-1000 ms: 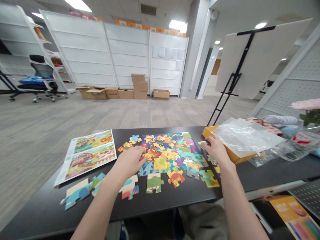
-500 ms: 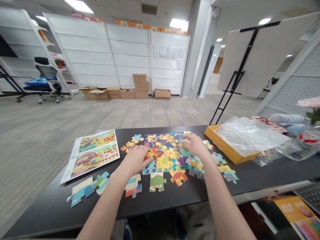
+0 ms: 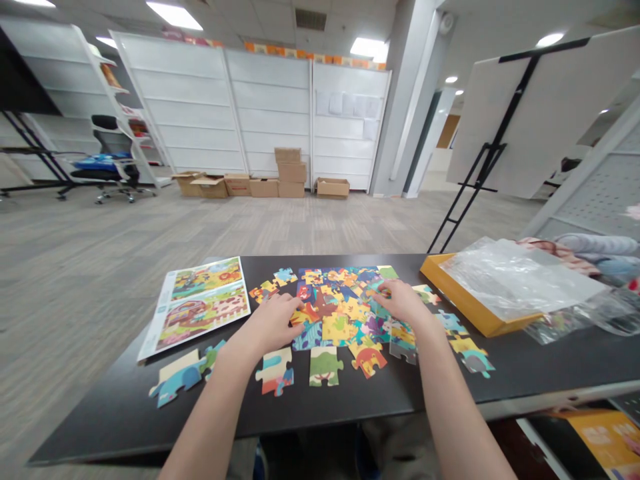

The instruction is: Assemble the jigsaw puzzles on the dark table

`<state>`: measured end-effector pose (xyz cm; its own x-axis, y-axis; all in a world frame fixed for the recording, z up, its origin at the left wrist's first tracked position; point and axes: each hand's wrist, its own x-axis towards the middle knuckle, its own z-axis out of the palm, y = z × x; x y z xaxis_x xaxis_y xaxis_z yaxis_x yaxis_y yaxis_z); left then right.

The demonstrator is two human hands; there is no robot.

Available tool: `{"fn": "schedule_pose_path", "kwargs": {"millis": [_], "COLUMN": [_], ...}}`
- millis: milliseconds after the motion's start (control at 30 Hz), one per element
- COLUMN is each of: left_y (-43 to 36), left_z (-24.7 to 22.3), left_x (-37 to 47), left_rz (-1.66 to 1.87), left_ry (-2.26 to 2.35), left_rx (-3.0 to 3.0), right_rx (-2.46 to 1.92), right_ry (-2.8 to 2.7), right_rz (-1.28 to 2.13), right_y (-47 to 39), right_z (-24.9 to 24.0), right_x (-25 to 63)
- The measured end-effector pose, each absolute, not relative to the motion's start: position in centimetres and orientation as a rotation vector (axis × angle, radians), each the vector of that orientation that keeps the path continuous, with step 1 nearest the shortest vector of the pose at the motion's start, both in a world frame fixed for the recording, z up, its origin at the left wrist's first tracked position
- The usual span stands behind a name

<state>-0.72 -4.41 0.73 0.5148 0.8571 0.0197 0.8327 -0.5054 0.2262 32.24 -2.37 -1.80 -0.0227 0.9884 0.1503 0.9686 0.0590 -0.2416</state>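
Note:
My left hand (image 3: 273,321) rests palm down at the left side of a heap of colourful jigsaw puzzle pieces (image 3: 337,327), fingers stretched forward and thumb apart. At the right side of the heap, my right hand (image 3: 403,303) has its fingers bent, thumb and fingertips closed on a puzzle piece mostly hidden by them. Just beyond it lies a yellow-green piece (image 3: 387,272). Along the near side are a green piece (image 3: 325,366), a red-and-cream piece (image 3: 276,371) and an orange piece (image 3: 369,358). Joined blue pieces (image 3: 177,379) lie left of my left forearm.
A picture sheet (image 3: 203,303) lies on the black table (image 3: 320,407) at left. To the right stands a yellow box lid (image 3: 465,300) with clear plastic (image 3: 515,277) over it. More pieces (image 3: 470,353) lie beside my right forearm. An easel (image 3: 473,180) stands behind.
My right hand has drawn slightly towards me, uncovering the yellow-green piece at the back. My left hand stays nearly in place. The whole view has shifted a little to the left.

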Motion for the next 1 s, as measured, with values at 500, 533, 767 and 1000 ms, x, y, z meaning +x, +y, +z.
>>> {"fn": "schedule_pose_path", "kwargs": {"millis": [500, 533, 767, 1000], "left_y": [-4.4, -4.5, -4.5, -4.3], "left_z": [1.1, 1.1, 1.2, 1.0], "left_x": [-0.8, -0.8, -0.7, -0.8], "left_rz": [0.165, 0.167, 0.156, 0.178], "left_ry": [1.486, 1.485, 1.500, 1.492], "left_rx": [2.482, 2.477, 2.476, 2.480], "right_rx": [-2.107, -2.109, -1.990, -1.788], "right_ry": [-1.862, -1.854, -1.824, -1.662], "right_rz": [0.003, -0.003, 0.035, 0.274], "right_y": [-3.1, -2.9, -1.7, -1.7], "right_z": [-2.4, -2.5, -3.1, -2.6], "right_x": [33.9, 33.7, 33.4, 34.0]}}
